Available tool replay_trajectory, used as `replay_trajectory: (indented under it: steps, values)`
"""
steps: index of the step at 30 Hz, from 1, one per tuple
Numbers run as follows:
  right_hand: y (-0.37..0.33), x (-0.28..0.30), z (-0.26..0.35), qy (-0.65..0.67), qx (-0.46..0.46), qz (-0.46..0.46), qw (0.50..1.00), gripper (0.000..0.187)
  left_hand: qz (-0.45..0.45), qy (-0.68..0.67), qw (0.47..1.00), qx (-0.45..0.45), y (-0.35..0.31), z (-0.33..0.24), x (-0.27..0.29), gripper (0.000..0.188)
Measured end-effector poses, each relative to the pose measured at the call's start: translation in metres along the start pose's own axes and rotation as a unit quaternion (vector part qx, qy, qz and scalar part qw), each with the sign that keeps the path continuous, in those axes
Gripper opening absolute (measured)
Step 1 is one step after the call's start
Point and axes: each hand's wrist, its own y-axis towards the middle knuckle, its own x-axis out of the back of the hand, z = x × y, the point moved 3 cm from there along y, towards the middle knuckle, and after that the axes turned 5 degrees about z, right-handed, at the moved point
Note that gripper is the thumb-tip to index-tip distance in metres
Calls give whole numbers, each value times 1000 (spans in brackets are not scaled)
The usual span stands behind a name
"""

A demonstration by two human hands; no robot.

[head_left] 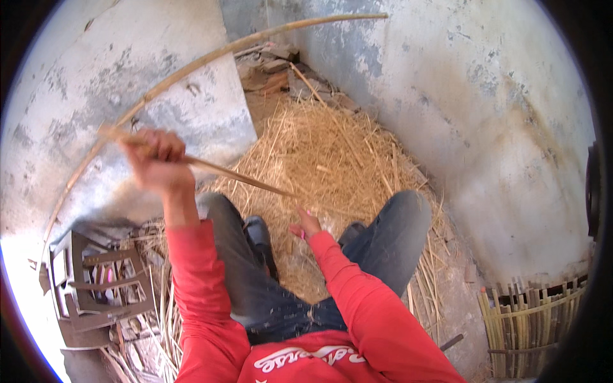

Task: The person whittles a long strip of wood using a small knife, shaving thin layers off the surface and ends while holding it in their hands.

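Note:
My left hand [161,165] is raised at the left and blurred by motion, its fingers wrapped round a thin bamboo strip [236,176]. The strip slants down to the right from that fist, and its short upper end sticks out on the far side. Low between my knees, my right hand [308,225] has its fingers drawn together close to the strip's lower end. Something small and pink shows at those fingers. Whether they touch the strip or hold another piece cannot be made out.
A heap of pale shavings [319,150] covers the floor before me. One long curved bamboo pole [211,57] arches past the left wall. A dark frame [105,281] stands at the left, a slatted bamboo basket [530,325] at the right. Bricks [271,67] lie in the far corner.

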Motion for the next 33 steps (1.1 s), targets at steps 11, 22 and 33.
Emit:
replay_trajectory:
  steps: [11,22,33]
  values:
    - [-211,-46,30,302,117,304,896,22,151,-79,974,-152,-165,-289,14,26]
    - [-266,10,126,229,359,206,881,15,-134,58,967,210,-268,-191,144,57]
    - [-242,66,141,225,354,206,884,18,227,830,505,-72,-249,-162,9,26]
